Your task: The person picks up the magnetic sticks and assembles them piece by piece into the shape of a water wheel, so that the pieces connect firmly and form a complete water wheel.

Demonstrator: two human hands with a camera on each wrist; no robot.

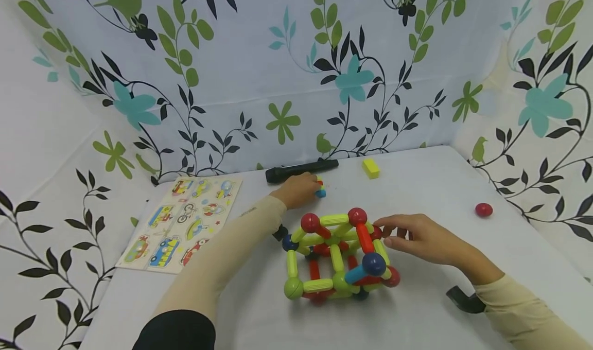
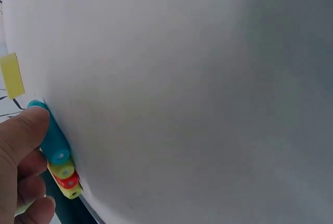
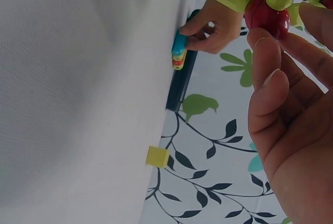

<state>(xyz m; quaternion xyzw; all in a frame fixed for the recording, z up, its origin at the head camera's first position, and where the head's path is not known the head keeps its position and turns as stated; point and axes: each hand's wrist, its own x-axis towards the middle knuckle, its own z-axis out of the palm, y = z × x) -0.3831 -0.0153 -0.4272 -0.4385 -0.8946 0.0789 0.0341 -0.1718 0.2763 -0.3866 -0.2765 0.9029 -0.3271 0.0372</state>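
Observation:
My left hand (image 1: 301, 189) pinches a small row of short toy sticks at the back of the table. In the left wrist view the thumb presses the blue stick (image 2: 54, 141), with green, red and yellow-green sticks (image 2: 73, 190) lined up beside it. A ball-and-stick frame (image 1: 338, 260) of yellow-green, red and blue rods with coloured balls stands mid-table. At its right side, my right hand (image 1: 426, 239) has loosely bent fingers, their tips touching a red ball (image 3: 268, 17) of the frame.
A long black bar (image 1: 301, 171) lies behind my left hand. A yellow block (image 1: 370, 168) sits near the back edge, and a loose red ball (image 1: 484, 209) at the right. On the left lies a board with vehicle pictures (image 1: 180, 226). Patterned cloth (image 1: 241, 103) hangs behind the table.

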